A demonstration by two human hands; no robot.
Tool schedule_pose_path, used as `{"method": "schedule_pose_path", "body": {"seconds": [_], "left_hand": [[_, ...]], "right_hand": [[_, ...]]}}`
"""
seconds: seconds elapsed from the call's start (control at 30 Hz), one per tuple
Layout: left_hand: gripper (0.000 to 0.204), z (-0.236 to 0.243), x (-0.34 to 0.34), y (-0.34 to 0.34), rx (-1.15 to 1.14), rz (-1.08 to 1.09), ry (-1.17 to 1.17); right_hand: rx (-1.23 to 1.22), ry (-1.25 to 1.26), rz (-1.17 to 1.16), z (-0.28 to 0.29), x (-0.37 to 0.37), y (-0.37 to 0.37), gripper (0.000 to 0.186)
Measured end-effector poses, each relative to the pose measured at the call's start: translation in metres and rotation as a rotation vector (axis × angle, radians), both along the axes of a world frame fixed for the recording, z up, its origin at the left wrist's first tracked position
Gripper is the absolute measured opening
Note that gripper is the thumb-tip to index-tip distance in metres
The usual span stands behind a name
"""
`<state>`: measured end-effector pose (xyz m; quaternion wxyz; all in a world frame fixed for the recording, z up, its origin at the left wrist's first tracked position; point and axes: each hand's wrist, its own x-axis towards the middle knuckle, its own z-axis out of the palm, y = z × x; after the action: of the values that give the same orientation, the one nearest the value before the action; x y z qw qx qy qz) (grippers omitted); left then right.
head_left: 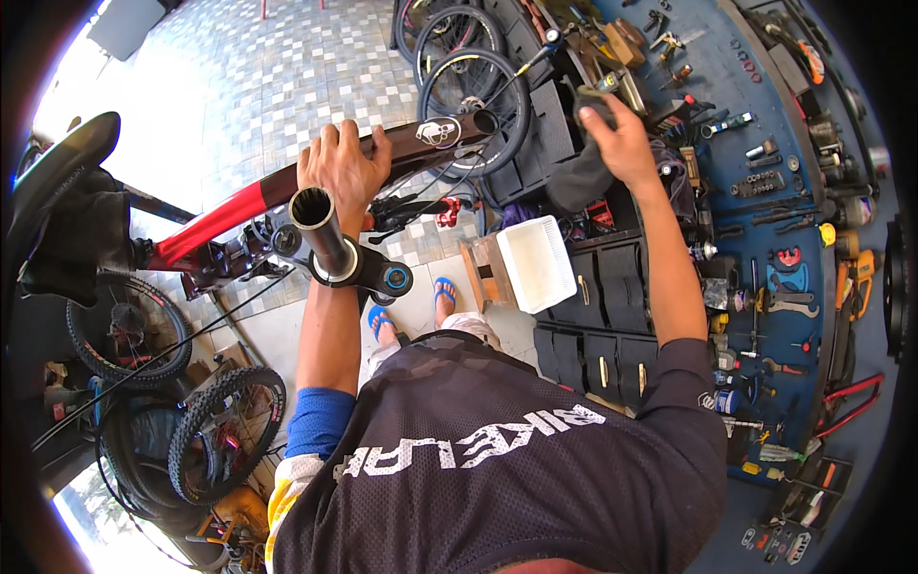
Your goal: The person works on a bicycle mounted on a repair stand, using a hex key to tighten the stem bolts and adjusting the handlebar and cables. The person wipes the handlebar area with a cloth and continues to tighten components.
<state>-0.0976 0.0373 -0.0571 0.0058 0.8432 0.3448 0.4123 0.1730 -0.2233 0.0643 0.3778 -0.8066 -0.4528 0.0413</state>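
My left hand point(342, 165) is wrapped over the tube of a red and dark bicycle frame point(218, 212), near the frame's open head tube point(485, 122). My right hand point(622, 142), raised over the bench side, grips a dark grey cloth point(580, 177) that hangs down from the fingers. A bicycle fork crown point(337, 264) with a bare steerer tube point(323, 228) and a blue cap stands in front of my left forearm; what holds it up is hidden. The saddle end of the frame is at the far left, partly covered by black cloth point(81, 230).
A white plastic basket point(537, 263) sits between me and black drawers point(598, 368). Along the right runs a blue tool board point(765, 239) full of hand tools. Bicycle wheels point(473, 105) stand at the back, and loose tyres point(227, 435) lie at lower left. Thin cables cross the left side.
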Motion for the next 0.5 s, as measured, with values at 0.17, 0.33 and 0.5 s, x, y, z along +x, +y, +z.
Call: {"method": "schedule_pose_path", "body": {"seconds": [0.17,0.33,0.5], "left_hand": [[0.034,0.000,0.000,0.006,0.023,0.010,-0.039],[0.034,-0.001,0.009,0.007,0.031,0.013,-0.074],[0.034,-0.007,0.009,0.011,0.052,0.023,-0.085]], "right_hand": [[-0.402,-0.743,0.300,0.002,-0.029,0.039,0.034],[-0.491,-1.157,0.598,-0.007,-0.005,0.065,0.029],[-0.536,-1.353,0.656,-0.010,-0.010,0.091,0.027]]}}
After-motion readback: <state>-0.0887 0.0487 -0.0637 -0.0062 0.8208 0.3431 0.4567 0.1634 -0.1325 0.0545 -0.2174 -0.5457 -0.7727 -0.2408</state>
